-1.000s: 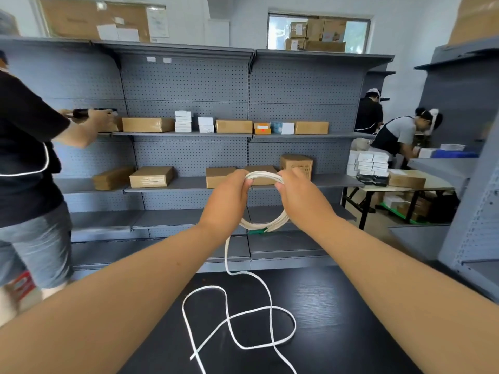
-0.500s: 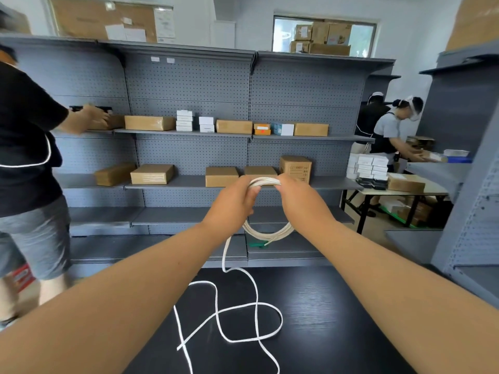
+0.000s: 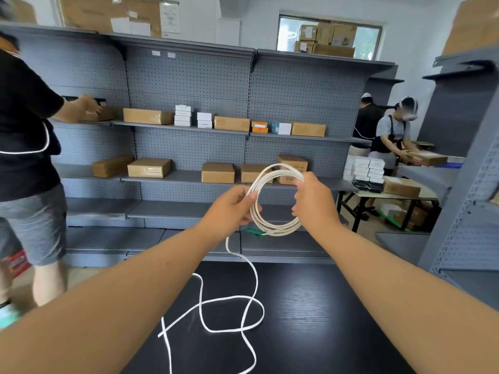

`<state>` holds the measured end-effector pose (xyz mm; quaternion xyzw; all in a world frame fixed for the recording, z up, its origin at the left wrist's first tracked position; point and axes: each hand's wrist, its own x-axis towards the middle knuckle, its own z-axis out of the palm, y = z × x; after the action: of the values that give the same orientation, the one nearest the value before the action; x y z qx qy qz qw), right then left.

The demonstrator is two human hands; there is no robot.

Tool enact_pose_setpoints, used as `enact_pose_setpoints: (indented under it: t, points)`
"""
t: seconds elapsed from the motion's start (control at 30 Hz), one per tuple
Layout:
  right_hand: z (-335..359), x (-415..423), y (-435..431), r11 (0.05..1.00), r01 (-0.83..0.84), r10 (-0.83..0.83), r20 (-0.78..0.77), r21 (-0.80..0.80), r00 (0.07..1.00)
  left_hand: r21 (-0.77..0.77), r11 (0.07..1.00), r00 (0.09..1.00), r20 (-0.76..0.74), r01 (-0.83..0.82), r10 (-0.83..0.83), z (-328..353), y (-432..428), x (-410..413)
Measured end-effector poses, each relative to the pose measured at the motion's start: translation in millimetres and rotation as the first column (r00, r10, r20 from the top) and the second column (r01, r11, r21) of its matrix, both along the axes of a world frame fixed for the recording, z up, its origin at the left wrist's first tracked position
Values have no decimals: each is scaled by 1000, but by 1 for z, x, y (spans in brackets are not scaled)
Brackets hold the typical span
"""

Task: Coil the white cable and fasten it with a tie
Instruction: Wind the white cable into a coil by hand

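I hold a coil of white cable (image 3: pixel 272 228) upright in the air in front of me, several loops wide. My left hand (image 3: pixel 229 209) pinches the coil's left side between thumb and fingers. My right hand (image 3: pixel 313 201) grips its right side near the top. A green end piece (image 3: pixel 253 232) sticks out at the coil's bottom left. From my left hand the loose cable (image 3: pixel 244 306) hangs down and lies in crossing loops on the black table (image 3: pixel 310 319). No tie is visible.
Grey pegboard shelving (image 3: pixel 189 147) with cardboard and white boxes stands behind the table. A person in black (image 3: pixel 24 136) reaches to a shelf at the left. Two people (image 3: pixel 391 130) work at a table with stacked boxes at the right. Another grey rack (image 3: pixel 464 211) is close on my right.
My hands have moved apart, spreading the coil into a wider ring. The loose cable on the table has shifted and shortened a little.
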<state>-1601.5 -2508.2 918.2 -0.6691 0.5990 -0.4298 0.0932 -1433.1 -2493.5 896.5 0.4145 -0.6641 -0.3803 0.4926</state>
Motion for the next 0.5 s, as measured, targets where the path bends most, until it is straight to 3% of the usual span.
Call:
enact_pose_setpoints:
  t: [0.13,0.5]
  points:
    - [2,-6,5,999,30,-30,20,-9,999,44,999,1000,-21,2,-1,-4,7,-3]
    - [7,2,7,997,69,-57,410,-17,910,66,998,996,-86,5,1,-12,13,1]
